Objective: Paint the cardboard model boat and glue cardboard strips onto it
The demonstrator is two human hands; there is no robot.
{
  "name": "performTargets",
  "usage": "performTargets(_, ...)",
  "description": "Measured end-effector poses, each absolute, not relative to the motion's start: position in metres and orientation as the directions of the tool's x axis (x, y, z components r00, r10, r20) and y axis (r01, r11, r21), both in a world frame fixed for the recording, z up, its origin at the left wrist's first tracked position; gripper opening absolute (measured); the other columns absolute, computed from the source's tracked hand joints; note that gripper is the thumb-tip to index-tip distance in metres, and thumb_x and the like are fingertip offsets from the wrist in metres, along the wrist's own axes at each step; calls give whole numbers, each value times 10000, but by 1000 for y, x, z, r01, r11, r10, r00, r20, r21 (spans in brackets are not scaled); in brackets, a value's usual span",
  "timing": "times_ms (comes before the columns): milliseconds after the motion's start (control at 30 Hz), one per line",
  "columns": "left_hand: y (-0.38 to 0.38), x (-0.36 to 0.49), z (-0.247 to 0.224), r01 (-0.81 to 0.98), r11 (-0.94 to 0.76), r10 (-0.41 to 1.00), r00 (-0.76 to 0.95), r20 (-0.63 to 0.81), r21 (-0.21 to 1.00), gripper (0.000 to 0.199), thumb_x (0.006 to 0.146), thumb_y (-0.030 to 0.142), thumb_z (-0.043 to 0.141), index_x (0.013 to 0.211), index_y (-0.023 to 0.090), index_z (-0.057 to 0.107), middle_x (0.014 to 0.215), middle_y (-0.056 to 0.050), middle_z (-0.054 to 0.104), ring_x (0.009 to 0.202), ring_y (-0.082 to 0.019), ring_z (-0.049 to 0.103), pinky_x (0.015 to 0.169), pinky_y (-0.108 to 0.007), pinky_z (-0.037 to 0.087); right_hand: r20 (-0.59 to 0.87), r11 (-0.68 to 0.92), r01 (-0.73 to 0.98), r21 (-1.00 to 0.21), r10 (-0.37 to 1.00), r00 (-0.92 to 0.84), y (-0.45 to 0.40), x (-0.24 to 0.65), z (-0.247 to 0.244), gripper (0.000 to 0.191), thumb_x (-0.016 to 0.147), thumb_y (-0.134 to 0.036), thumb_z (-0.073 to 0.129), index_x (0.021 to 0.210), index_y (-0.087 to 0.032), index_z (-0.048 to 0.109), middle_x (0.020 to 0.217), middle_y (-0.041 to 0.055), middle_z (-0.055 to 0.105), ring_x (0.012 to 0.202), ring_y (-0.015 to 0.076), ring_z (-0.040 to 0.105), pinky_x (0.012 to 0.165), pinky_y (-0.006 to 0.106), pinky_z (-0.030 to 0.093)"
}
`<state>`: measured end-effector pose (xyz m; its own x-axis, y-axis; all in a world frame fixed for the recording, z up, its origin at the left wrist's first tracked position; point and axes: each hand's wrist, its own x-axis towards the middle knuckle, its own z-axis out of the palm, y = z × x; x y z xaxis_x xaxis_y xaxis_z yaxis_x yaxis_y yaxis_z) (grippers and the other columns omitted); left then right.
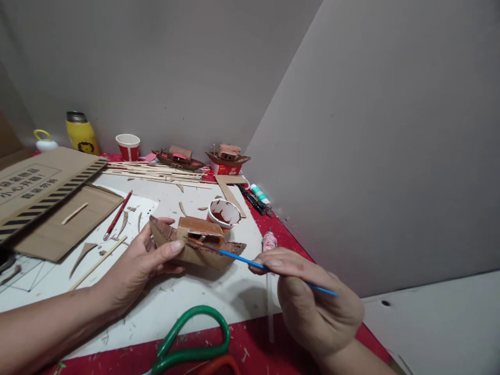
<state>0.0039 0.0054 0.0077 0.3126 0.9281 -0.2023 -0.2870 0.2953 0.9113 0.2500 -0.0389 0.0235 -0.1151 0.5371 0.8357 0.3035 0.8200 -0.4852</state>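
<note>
A small cardboard boat (213, 256) with a brown-painted cabin roof is held above the white sheet, its lower side bare cardboard. My left hand (156, 255) grips its left end, thumb on the near side and fingers behind. Pinched in my right hand (312, 297) is a thin blue brush (242, 259), whose tip meets the boat's near upper edge below the cabin opening. Just behind the boat stands a paper cup (224, 213) with brown paint inside.
Green-handled scissors (191, 354) lie at the near edge. Two finished-looking boats (182, 156) stand at the back beside wooden sticks (156, 174). Cardboard (47, 182), a red pencil (117, 215) and scraps lie left. A glue gun (269, 240) is behind my right hand.
</note>
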Motion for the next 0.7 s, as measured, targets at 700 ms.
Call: performTargets(700, 5, 3, 3, -267, 241, 937, 314, -152, 933, 615, 781, 363, 808, 1253, 252, 430, 1213, -96, 671, 1044, -259, 678, 792, -329, 568, 812, 825, 404, -396, 520, -266, -42, 244, 27, 309, 946, -96, 547, 1182, -228, 697, 904, 80, 783, 814, 218, 755, 688, 375, 648)
